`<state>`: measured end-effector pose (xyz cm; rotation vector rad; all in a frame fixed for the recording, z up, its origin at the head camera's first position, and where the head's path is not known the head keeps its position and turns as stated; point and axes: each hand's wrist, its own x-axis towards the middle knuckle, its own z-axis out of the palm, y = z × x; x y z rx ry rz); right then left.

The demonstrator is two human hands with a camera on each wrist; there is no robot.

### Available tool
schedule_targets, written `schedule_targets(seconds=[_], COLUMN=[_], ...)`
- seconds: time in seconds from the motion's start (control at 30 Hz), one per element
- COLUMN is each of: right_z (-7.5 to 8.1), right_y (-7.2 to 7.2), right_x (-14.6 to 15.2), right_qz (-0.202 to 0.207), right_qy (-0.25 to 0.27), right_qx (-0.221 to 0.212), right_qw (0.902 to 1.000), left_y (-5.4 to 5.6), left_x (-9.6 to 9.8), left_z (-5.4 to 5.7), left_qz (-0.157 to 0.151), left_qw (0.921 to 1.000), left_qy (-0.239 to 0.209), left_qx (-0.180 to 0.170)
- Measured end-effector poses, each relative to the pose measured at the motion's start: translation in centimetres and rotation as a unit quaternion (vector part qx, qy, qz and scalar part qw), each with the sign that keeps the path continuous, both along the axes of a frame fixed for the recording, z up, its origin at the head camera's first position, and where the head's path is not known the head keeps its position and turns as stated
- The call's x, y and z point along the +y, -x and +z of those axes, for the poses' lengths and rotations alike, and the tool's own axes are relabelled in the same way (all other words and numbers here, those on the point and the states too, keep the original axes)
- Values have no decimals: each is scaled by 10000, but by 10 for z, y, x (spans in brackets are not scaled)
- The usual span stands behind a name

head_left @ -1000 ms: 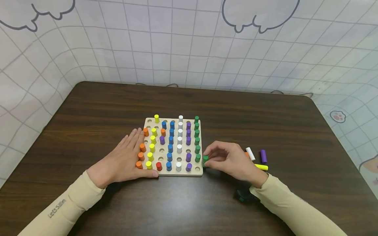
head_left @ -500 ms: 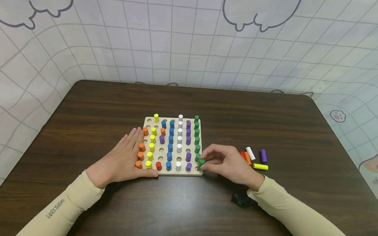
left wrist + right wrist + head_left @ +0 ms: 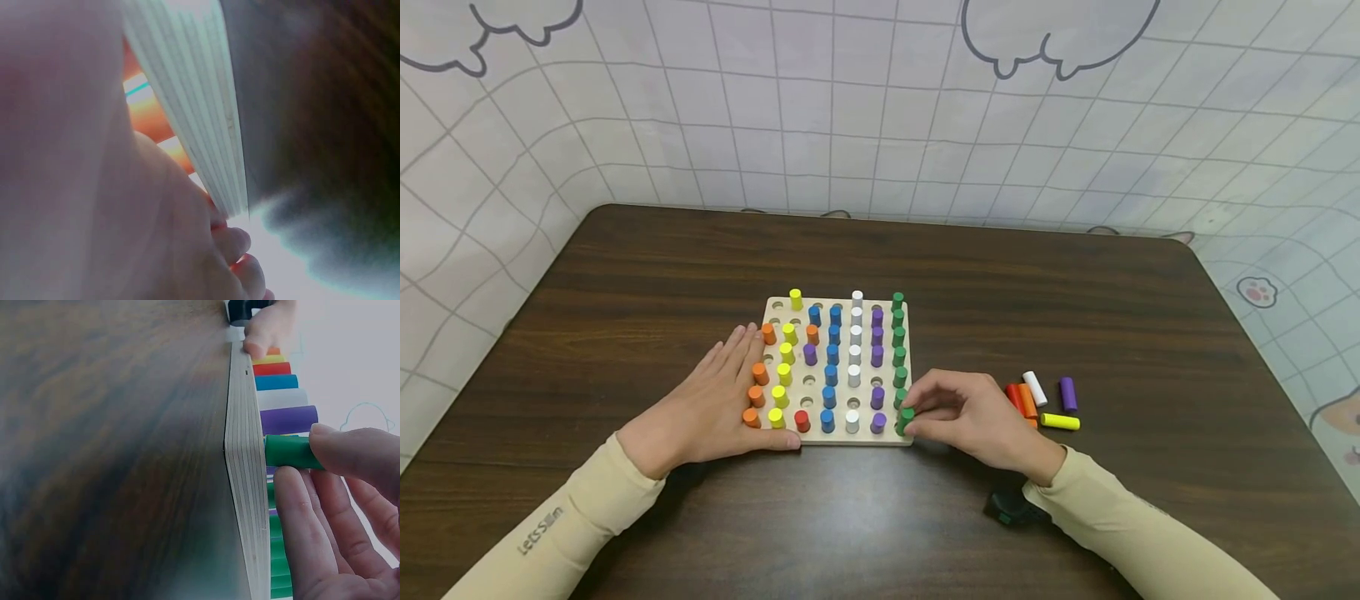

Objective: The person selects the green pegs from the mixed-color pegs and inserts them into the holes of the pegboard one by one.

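Observation:
A light wooden pegboard [image 3: 842, 443] lies on the table, holding rows of coloured pegs: orange, yellow, blue, white, purple and green. My left hand [image 3: 718, 404] rests flat against its left side, fingers straight, thumb along the front edge. At the front right corner, my right hand [image 3: 973, 412] pinches a green peg [image 3: 289, 452] between thumb and fingers. That peg stands upright with its lower end at the board's face; whether it sits in the hole cannot be told. A purple peg [image 3: 877, 423] stands just left of it. The left wrist view mostly shows skin and the board's layered edge [image 3: 200, 112].
Loose pegs lie on the table right of the board: a purple one [image 3: 1068, 394], a yellow one [image 3: 1060, 422], a white one [image 3: 1034, 388], plus red and orange ones. A small black object [image 3: 1009, 508] sits below the right wrist. Several board holes hold no peg.
My right hand has carried the green peg left, from beside the board onto its front right corner, and the peg has straightened from a slight tilt. The left hand stays in place.

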<state>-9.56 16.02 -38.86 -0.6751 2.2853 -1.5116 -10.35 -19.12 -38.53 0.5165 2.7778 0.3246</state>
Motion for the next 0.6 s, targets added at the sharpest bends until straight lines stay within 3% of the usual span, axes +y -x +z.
schedule_targets(seconds=[0.6], right_z=[0], right_y=[0], right_x=[0], right_qz=[-53], right_qy=[-5], right_qx=[-79], right_qw=[10000], left_y=[-1], left_x=[1], left_z=[1], left_qz=[-69], left_qw=[9999], left_qy=[-24], left_qx=[97])
